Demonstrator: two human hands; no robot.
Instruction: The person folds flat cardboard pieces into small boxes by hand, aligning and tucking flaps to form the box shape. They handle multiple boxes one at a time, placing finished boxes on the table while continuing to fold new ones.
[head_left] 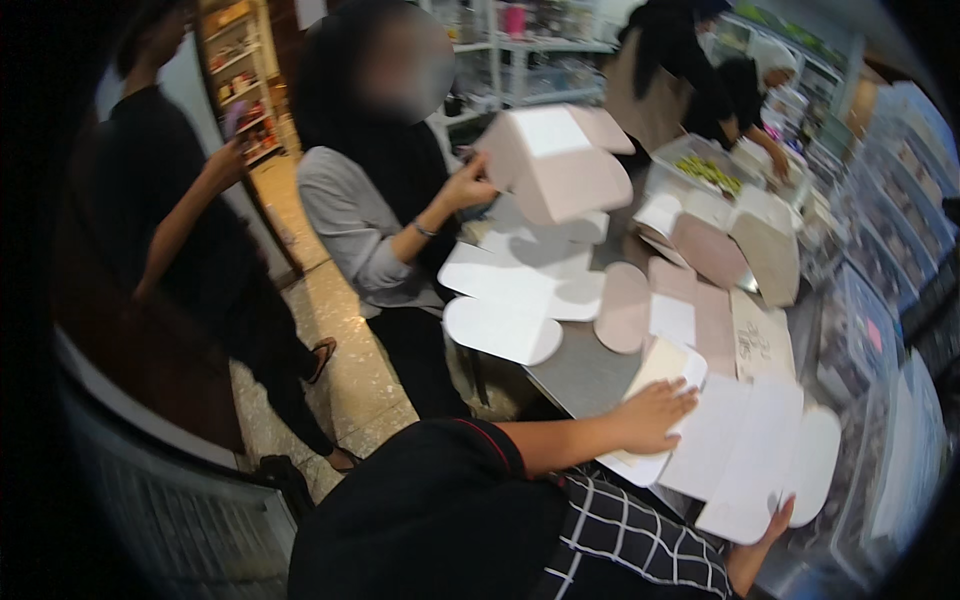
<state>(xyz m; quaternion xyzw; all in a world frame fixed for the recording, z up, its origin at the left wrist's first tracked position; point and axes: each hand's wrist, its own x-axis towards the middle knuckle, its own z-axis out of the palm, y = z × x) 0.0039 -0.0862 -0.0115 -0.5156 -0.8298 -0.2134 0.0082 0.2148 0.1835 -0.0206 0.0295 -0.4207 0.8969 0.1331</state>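
Observation:
My left hand lies flat, fingers apart, on a cream rounded panel at one end of a white card sheet. The sheet is unfolded on the table, with fold lines across it and rounded flaps. At its near right edge, my right hand grips the border, with some fingers hidden from view. Just beyond my left hand are a pink oval-ended card piece and a cream card piece with dark lettering.
Across the table corner, a person holds up a pink and white card piece above white card blanks. Farther back, people work by a clear tub of yellow-green items. Plastic bins line the right side. Another person stands left.

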